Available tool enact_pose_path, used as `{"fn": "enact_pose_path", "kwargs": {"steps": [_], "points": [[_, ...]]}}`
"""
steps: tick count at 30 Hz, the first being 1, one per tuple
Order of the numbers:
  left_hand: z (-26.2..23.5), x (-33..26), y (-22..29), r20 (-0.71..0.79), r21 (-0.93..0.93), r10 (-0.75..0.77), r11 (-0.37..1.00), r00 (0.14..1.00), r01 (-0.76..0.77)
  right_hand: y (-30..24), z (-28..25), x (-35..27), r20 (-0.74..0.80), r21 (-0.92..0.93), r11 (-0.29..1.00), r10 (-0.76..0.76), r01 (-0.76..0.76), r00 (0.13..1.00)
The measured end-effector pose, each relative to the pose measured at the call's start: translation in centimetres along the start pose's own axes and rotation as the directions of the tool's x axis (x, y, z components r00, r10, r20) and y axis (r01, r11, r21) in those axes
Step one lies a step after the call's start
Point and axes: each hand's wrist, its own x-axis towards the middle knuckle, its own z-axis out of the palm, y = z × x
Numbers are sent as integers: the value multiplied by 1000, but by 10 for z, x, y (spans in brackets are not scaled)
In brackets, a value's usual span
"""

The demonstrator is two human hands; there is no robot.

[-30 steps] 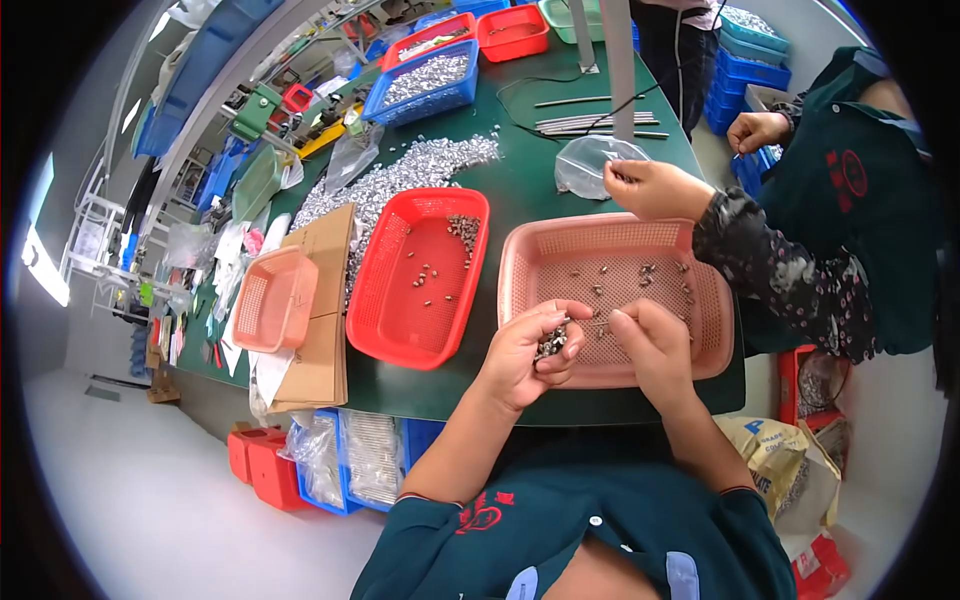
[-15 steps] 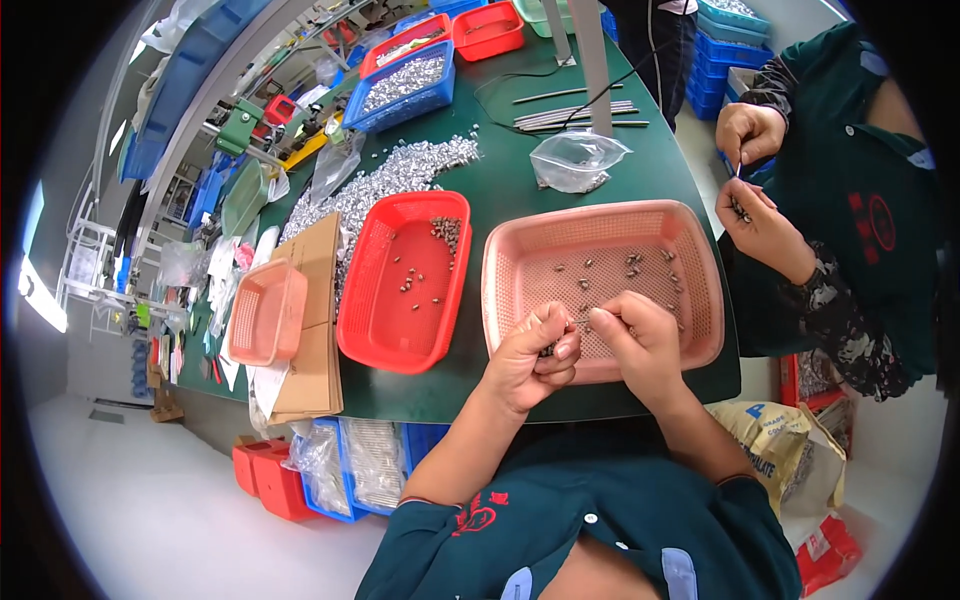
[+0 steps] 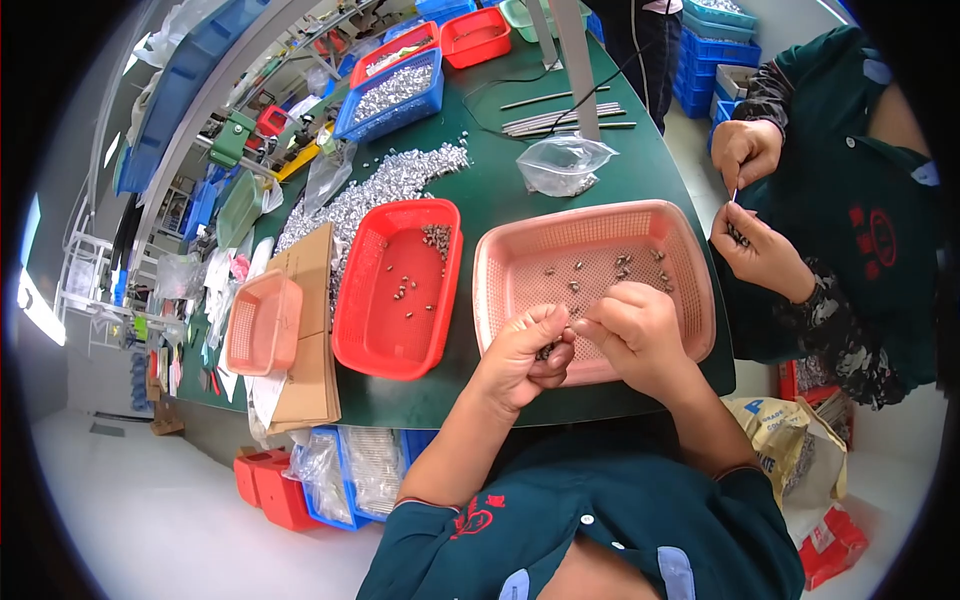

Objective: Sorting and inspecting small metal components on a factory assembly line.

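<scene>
The small dark metal parts (image 3: 547,350) sit bunched in the left hand (image 3: 525,352), which is curled nearly closed around them over the near rim of the pink basket (image 3: 690,262). The right hand (image 3: 632,328) meets it from the right, thumb and forefinger pinched together at the left hand's fingertips; whether a single part is nipped between them cannot be told, since the fingers hide the spot. The bunch therefore lies just leftward of the right fingertips, touching or nearly so, and the left hand is the one that has it. The pieces are too small to read any long axis.

Beyond the fingertips, farther away, more loose parts (image 3: 620,268) are scattered on the pink basket's mesh floor. Left of the left hand stands a red basket (image 3: 360,330) with a few parts, then a smaller pale orange basket (image 3: 262,322) on cardboard. Well away to the right, a co-worker's hands (image 3: 752,200) work on something small
</scene>
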Motion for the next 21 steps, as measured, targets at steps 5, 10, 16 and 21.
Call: {"fn": "enact_pose_path", "kwargs": {"steps": [5, 10, 16, 21], "points": [[1, 1, -3, -113, 120, -2, 993, 994, 16, 4, 2, -5, 50, 85, 989, 116, -120, 992], [4, 1, -1, -100, 141, 28, 990, 995, -14, 0, 11, -9, 6, 67, 989, 134, -134, 991], [6, -1, 5, -145, 114, 41, 993, 989, -25, 7, 15, -11, 25, 264, 903, 346, -340, 938], [5, -2, 6, -93, 133, 63, 990, 994, -50, 9, 21, -10, -11, 370, 855, 394, -362, 919]]}}
